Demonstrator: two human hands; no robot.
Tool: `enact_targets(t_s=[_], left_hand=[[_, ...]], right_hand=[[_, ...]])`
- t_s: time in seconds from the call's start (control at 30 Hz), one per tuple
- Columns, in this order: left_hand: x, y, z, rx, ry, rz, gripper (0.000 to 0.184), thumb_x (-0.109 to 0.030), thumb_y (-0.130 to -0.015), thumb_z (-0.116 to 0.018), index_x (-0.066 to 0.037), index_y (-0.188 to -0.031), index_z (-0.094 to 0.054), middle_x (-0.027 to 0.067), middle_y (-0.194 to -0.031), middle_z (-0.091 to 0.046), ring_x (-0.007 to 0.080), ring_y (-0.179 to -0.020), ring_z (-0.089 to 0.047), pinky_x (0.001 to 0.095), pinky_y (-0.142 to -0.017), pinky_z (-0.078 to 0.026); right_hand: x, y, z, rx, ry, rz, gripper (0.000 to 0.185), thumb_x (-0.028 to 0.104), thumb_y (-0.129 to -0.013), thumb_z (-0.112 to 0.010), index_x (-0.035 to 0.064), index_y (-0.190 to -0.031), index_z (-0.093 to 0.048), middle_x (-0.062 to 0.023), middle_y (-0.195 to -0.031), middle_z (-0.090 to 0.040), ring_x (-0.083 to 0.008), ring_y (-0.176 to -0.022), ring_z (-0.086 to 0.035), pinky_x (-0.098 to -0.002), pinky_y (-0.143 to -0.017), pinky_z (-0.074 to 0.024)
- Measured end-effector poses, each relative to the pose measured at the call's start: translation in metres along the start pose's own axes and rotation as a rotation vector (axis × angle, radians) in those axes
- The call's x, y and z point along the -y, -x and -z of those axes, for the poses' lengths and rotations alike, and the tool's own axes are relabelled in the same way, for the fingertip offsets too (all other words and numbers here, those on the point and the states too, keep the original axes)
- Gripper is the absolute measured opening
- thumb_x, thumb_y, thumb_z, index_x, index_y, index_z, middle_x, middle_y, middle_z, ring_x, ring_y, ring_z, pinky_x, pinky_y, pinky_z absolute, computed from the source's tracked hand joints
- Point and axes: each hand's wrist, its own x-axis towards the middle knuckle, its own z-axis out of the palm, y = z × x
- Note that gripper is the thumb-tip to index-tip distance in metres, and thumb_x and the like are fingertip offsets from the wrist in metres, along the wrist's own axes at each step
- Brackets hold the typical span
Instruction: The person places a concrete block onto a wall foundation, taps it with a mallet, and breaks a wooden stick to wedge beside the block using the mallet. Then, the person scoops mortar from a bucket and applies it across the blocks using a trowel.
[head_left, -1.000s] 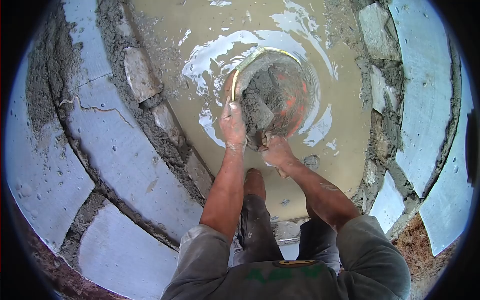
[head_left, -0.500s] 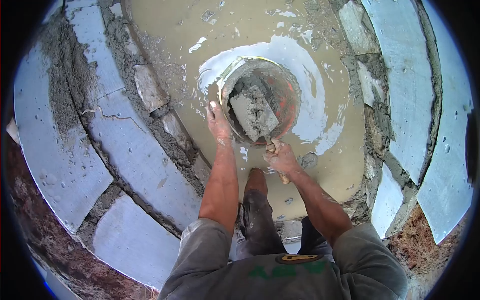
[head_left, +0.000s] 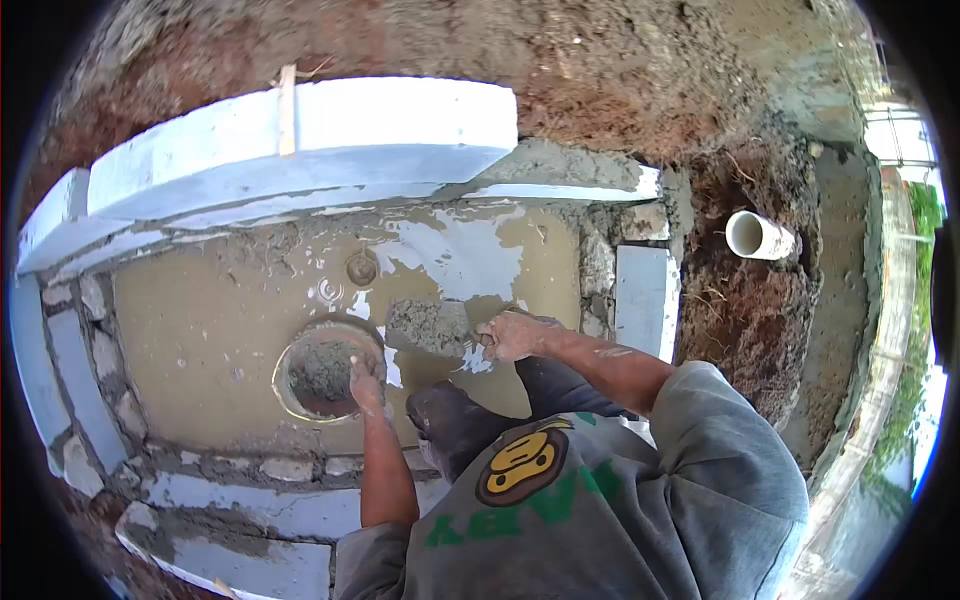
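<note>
My right hand (head_left: 515, 334) is wrapped round the handle of a trowel whose blade carries a heap of wet grey mortar (head_left: 427, 326). The loaded trowel is held out level above the muddy water, to the right of a round bucket (head_left: 289, 398). More mortar (head_left: 325, 371) lies inside the bucket, which stands in the water. My left hand (head_left: 368, 386) grips the bucket's right rim, the thumb at its inner edge.
Muddy water (head_left: 190, 340) fills the pit around my legs. Pale block walls (head_left: 300, 120) enclose it, with a wooden stick (head_left: 288, 110) on the far one. A white pipe (head_left: 760, 237) sticks out of the soil at right.
My right hand has lifted the trowel of mortar out of the bucket and swung it right. My left hand stays at the bucket. The view has turned toward the far wall.
</note>
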Motion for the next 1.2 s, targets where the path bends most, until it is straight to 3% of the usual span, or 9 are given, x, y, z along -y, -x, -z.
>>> enact_targets(t_s=[0.23,0.37,0.43,0.5,0.67,0.73,0.87,1.03,1.2], left_hand=[[-0.013,0.057,-0.231,0.858,-0.968,-0.140,0.041,-0.036,-0.093,-0.053,-0.003,-0.117,-0.059,0.0077,-0.107,-0.065,0.0175,-0.100,-0.060,0.0311,-0.084,-0.046],[0.044,0.115,-0.364,1.236,-1.372,-0.262,0.036,-0.033,-0.091,-0.056,-0.007,-0.115,-0.061,0.0075,-0.109,-0.065,0.0161,-0.100,-0.060,0.0303,-0.089,-0.045],[0.081,0.137,-0.420,1.380,-1.401,-0.283,0.036,-0.033,-0.090,-0.056,-0.009,-0.117,-0.061,0.0101,-0.112,-0.064,0.0190,-0.102,-0.060,0.0319,-0.091,-0.045],[0.112,0.155,-0.472,1.463,-1.437,-0.455,0.039,-0.034,-0.089,-0.056,-0.009,-0.119,-0.059,0.0127,-0.117,-0.061,0.0239,-0.108,-0.058,0.0339,-0.095,-0.043],[0.174,0.153,-0.585,1.505,-1.376,-0.856,0.043,-0.036,-0.090,-0.053,-0.010,-0.124,-0.056,0.0151,-0.127,-0.054,0.0305,-0.119,-0.049,0.0366,-0.101,-0.037],[0.182,0.147,-0.621,1.492,-1.266,-0.898,0.049,-0.041,-0.090,-0.051,-0.008,-0.125,-0.054,0.0194,-0.122,-0.056,0.0333,-0.115,-0.051,0.0379,-0.099,-0.039],[0.162,0.168,-0.661,1.117,-1.548,-0.582,0.064,-0.052,-0.088,-0.047,-0.001,-0.127,-0.051,0.0287,-0.107,-0.060,0.0398,-0.104,-0.057,0.0423,-0.093,-0.042],[0.170,0.154,-0.656,1.110,-1.489,-0.750,0.068,-0.055,-0.088,-0.045,0.004,-0.122,-0.054,0.0324,-0.094,-0.061,0.0437,-0.094,-0.060,0.0442,-0.086,-0.045],[0.164,0.167,-0.661,1.064,-1.446,-0.782,0.062,-0.048,-0.088,-0.051,0.007,-0.116,-0.057,0.0328,-0.090,-0.061,0.0426,-0.092,-0.061,0.0423,-0.082,-0.046]], right_hand=[[-0.174,0.161,0.009,-0.390,-0.564,-0.379,0.032,0.033,-0.070,-0.065,0.0053,-0.086,-0.058,-0.0187,-0.076,-0.061,-0.0347,-0.073,-0.059,-0.0428,-0.068,-0.0452],[-0.273,0.202,0.032,-0.807,-0.591,-0.415,0.018,0.016,-0.071,-0.061,0.0022,-0.076,-0.050,-0.0082,-0.059,-0.048,-0.0191,-0.057,-0.044,-0.0359,-0.056,-0.0398],[-0.322,0.213,0.054,-0.863,-0.427,-0.519,0.025,0.025,-0.071,-0.063,0.0035,-0.081,-0.055,-0.0159,-0.070,-0.057,-0.0319,-0.067,-0.055,-0.0406,-0.066,-0.0446],[-0.358,0.217,0.073,-1.030,-0.434,-0.536,0.019,0.016,-0.070,-0.063,0.0029,-0.080,-0.053,-0.0086,-0.060,-0.050,-0.0207,-0.057,-0.048,-0.0371,-0.056,-0.0402],[-0.451,0.185,0.099,-1.657,-0.563,-0.241,0.015,0.006,-0.071,-0.066,0.0053,-0.083,-0.057,-0.0081,-0.075,-0.052,-0.0249,-0.068,-0.051,-0.0399,-0.059,-0.0440],[-0.461,0.177,0.117,-1.587,0.414,-0.257,0.018,0.006,-0.069,-0.067,0.0062,-0.083,-0.056,-0.0094,-0.082,-0.054,-0.0289,-0.075,-0.053,-0.0410,-0.063,-0.0429],[-0.450,0.174,0.134,-1.328,0.316,-0.460,0.022,0.009,-0.067,-0.069,0.0075,-0.085,-0.056,-0.0103,-0.083,-0.051,-0.0308,-0.079,-0.052,-0.0403,-0.069,-0.0400],[-0.427,0.185,0.126,-1.414,0.146,-0.536,0.025,0.007,-0.066,-0.067,0.0090,-0.087,-0.054,-0.0105,-0.079,-0.047,-0.0295,-0.077,-0.051,-0.0407,-0.067,-0.0383],[-0.394,0.167,0.044,-1.229,-0.085,-1.034,0.044,0.019,-0.084,-0.063,0.0022,-0.122,-0.052,-0.0191,-0.113,-0.058,-0.0340,-0.100,-0.056,-0.0410,-0.086,-0.0443]])
